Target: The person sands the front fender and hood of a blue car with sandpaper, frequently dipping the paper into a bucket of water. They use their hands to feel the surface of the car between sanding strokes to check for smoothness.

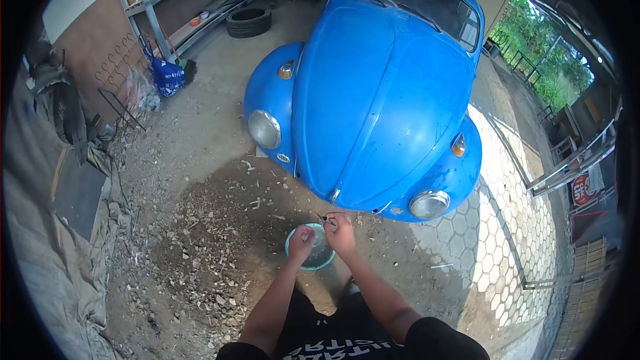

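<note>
My left hand is closed in a fist over the left side of a teal-rimmed basin; whatever it may hold is hidden. Just to the right, my right hand is pinched around a small, dark, thin item, too small to name. Both hands are above the basin, which appears to hold greyish water. Right beyond them stands the front of a blue car, its hood shut.
Gravel covers the ground at left, and hexagonal pavers lie at right. A tire rests near metal shelving. A blue bag hangs by the left wall. Grey cloth drapes along the left edge.
</note>
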`<action>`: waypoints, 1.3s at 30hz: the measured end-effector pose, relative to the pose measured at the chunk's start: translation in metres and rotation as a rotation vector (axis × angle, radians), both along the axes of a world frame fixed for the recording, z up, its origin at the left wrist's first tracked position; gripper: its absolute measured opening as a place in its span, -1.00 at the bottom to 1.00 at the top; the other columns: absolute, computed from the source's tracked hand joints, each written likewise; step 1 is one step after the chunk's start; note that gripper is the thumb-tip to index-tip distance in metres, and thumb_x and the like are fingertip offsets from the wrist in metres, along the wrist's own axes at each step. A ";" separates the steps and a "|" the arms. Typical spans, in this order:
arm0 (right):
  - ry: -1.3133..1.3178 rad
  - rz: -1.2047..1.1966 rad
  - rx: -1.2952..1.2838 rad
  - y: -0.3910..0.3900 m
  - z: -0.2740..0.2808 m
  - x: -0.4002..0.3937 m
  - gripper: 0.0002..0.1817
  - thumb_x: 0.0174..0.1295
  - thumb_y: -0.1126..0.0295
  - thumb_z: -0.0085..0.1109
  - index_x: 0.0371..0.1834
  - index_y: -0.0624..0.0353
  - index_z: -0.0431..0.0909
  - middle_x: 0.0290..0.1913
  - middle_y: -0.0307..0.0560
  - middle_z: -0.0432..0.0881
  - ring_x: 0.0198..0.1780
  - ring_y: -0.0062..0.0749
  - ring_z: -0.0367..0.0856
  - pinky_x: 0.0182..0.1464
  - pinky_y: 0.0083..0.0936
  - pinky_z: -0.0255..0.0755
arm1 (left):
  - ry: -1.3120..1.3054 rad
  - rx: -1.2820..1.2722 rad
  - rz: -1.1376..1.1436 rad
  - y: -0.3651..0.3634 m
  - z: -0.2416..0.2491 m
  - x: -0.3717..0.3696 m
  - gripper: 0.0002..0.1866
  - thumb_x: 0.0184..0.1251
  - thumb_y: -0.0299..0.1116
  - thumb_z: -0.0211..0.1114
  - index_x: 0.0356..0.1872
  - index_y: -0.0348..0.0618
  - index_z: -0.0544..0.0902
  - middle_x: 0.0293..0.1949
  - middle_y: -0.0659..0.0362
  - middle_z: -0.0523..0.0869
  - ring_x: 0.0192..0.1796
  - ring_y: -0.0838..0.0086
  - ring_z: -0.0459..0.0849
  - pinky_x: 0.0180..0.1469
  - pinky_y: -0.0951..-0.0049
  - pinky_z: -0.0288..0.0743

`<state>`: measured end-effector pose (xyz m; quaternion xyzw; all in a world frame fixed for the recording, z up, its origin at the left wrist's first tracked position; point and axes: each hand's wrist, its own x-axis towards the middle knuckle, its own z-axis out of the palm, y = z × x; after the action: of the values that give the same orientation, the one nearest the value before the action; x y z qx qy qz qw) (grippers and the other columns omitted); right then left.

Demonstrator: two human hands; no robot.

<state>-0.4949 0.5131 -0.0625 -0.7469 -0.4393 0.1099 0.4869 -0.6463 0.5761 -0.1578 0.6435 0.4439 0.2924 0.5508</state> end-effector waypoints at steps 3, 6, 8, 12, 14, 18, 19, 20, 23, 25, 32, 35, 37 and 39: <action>0.010 -0.027 -0.011 0.000 0.048 -0.003 -0.76 0.26 0.47 0.42 -0.03 0.24 0.72 -0.06 0.12 0.80 0.11 0.09 0.70 0.17 -0.12 0.57 | -0.015 -0.032 -0.051 0.010 0.015 -0.005 -0.79 0.50 -0.33 0.47 -0.02 -0.20 0.71 -0.13 0.13 0.84 -0.03 0.43 0.81 0.12 0.34 0.65; -0.002 -0.108 0.005 -0.001 0.083 -0.004 -0.78 0.26 0.48 0.40 -0.04 0.23 0.73 -0.07 0.10 0.81 0.12 0.10 0.70 0.19 -0.10 0.57 | -0.107 -0.046 -0.046 0.017 0.031 -0.006 -0.81 0.51 -0.33 0.46 -0.02 -0.18 0.71 -0.12 0.14 0.84 -0.04 0.44 0.80 0.13 0.36 0.64; -0.023 -0.116 -0.027 0.001 0.089 -0.002 -0.78 0.27 0.47 0.40 -0.03 0.21 0.73 -0.07 0.10 0.81 0.12 0.10 0.70 0.19 -0.11 0.57 | -0.084 -0.049 -0.097 0.030 0.044 -0.004 -0.81 0.53 -0.33 0.44 0.00 -0.19 0.71 -0.10 0.16 0.83 -0.04 0.47 0.78 0.14 0.38 0.63; -0.049 -0.132 -0.053 0.007 0.098 0.006 -0.76 0.28 0.45 0.42 0.00 0.15 0.73 -0.05 0.09 0.81 0.09 0.13 0.69 0.20 -0.09 0.58 | -0.137 -0.099 -0.173 0.049 0.073 -0.001 -0.80 0.55 -0.35 0.42 0.03 -0.21 0.69 -0.09 0.17 0.81 -0.02 0.48 0.77 0.14 0.40 0.62; -0.065 -0.135 -0.101 0.010 0.099 0.012 -0.76 0.28 0.43 0.43 0.00 0.16 0.71 -0.06 0.08 0.81 0.08 0.13 0.69 0.20 -0.08 0.59 | -0.167 -0.125 -0.209 0.060 0.095 0.004 -0.80 0.56 -0.37 0.41 0.05 -0.22 0.67 -0.08 0.16 0.80 -0.01 0.48 0.76 0.14 0.41 0.62; -0.069 -0.236 -0.058 0.011 0.113 0.008 -0.76 0.29 0.43 0.42 0.00 0.16 0.70 -0.07 0.07 0.81 0.08 0.13 0.68 0.18 -0.04 0.58 | -0.181 -0.128 -0.274 0.073 0.109 0.012 -0.79 0.56 -0.39 0.40 0.07 -0.22 0.66 -0.06 0.15 0.79 0.01 0.48 0.76 0.13 0.43 0.63; -0.047 -0.239 -0.074 0.012 0.113 0.008 -0.77 0.29 0.43 0.42 0.00 0.15 0.70 -0.07 0.06 0.81 0.08 0.13 0.68 0.17 -0.04 0.58 | -0.178 -0.123 -0.290 0.075 0.108 0.015 -0.79 0.56 -0.39 0.40 0.07 -0.22 0.66 -0.06 0.15 0.78 0.01 0.48 0.76 0.13 0.43 0.63; -0.020 -0.243 -0.094 0.009 0.110 0.004 -0.77 0.30 0.43 0.41 0.00 0.15 0.70 -0.06 0.06 0.80 0.07 0.13 0.68 0.17 -0.03 0.58 | -0.152 -0.132 -0.301 0.074 0.106 0.013 -0.80 0.56 -0.40 0.40 0.07 -0.22 0.66 -0.05 0.16 0.78 0.01 0.49 0.75 0.12 0.43 0.63; -0.027 -0.270 -0.130 0.007 0.103 0.004 -0.79 0.32 0.42 0.43 -0.02 0.18 0.71 -0.07 0.07 0.81 0.05 0.12 0.69 0.14 -0.08 0.58 | -0.121 -0.144 -0.336 0.075 0.126 0.024 -0.81 0.56 -0.41 0.40 0.06 -0.22 0.66 -0.05 0.17 0.78 0.00 0.50 0.75 0.12 0.44 0.62; -0.082 -0.284 -0.060 0.005 0.101 0.000 -0.79 0.33 0.41 0.43 -0.03 0.19 0.70 -0.08 0.08 0.81 0.05 0.14 0.68 0.14 -0.09 0.58 | -0.135 -0.170 -0.358 0.074 0.127 0.026 -0.81 0.56 -0.41 0.40 0.06 -0.23 0.66 -0.05 0.17 0.78 -0.01 0.51 0.74 0.12 0.44 0.62; 0.211 -0.111 -0.218 0.003 0.077 0.020 -0.72 0.26 0.41 0.48 -0.01 0.21 0.67 -0.26 0.07 0.77 -0.20 0.02 0.75 -0.08 -0.14 0.59 | -0.108 -0.120 -0.378 0.070 0.106 0.058 -0.77 0.61 -0.25 0.39 0.11 -0.10 0.64 -0.05 0.26 0.77 -0.06 0.56 0.75 -0.15 0.49 0.55; 0.436 -0.224 -0.063 0.012 0.029 0.049 -0.69 0.28 0.38 0.51 0.01 0.25 0.67 -0.30 -0.09 0.78 -0.22 -0.33 0.77 -0.15 -0.28 0.58 | -0.081 -0.146 -0.376 0.070 0.118 0.081 -0.77 0.61 -0.29 0.39 0.11 -0.14 0.64 -0.05 0.23 0.77 -0.04 0.55 0.75 -0.06 0.48 0.57; 0.627 -0.281 0.045 0.013 0.005 0.069 -0.70 0.32 0.39 0.49 0.05 0.24 0.67 -0.19 -0.13 0.80 -0.14 -0.39 0.78 -0.09 -0.35 0.61 | -0.078 -0.233 -0.361 0.064 0.125 0.095 -0.78 0.60 -0.38 0.39 0.10 -0.25 0.64 -0.03 0.17 0.78 0.00 0.52 0.75 0.11 0.48 0.62; 0.828 -0.284 0.183 0.020 -0.007 0.098 -0.71 0.38 0.40 0.47 0.10 0.21 0.67 -0.04 -0.15 0.82 -0.06 -0.39 0.79 0.00 -0.42 0.65 | -0.090 -0.243 -0.359 0.063 0.123 0.116 -0.77 0.60 -0.36 0.39 0.11 -0.24 0.64 -0.02 0.18 0.78 0.01 0.52 0.76 0.12 0.48 0.62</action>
<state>-0.3971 0.5336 -0.0690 -0.6465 -0.1086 0.2924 0.6962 -0.5300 0.6390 -0.0343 0.6274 0.3289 0.1624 0.6869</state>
